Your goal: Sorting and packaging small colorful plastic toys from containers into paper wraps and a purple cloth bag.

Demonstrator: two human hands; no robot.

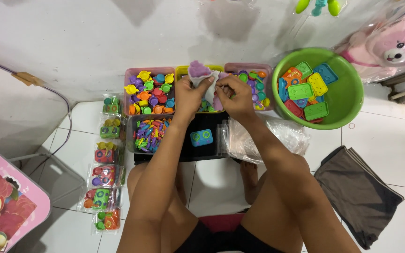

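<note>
**Both hands on a small clear bag above the middle bin**

From my remote post I logged the left hand [191, 96] and right hand [235, 96] raised together over the yellow-rimmed bin [183, 70]. Both grips were pinched on a small clear bag [210, 89], thumbs and fingertips pressed onto its film. A purple toy piece [198, 69] stood at the bag's top, just above the left thumb; I could not tell whether it sat inside the film.

The pink bin [149, 91] of small coloured cups lay just left of the hands. A green basin [348, 100] with flat coloured plates stood to the right. A black tray [198, 152] with a blue plate [201, 137] lay beneath the forearms, loose clear bags [263, 136] beside it. Filled packets [104, 180] lined the tiled floor [376, 145] at left.
</note>
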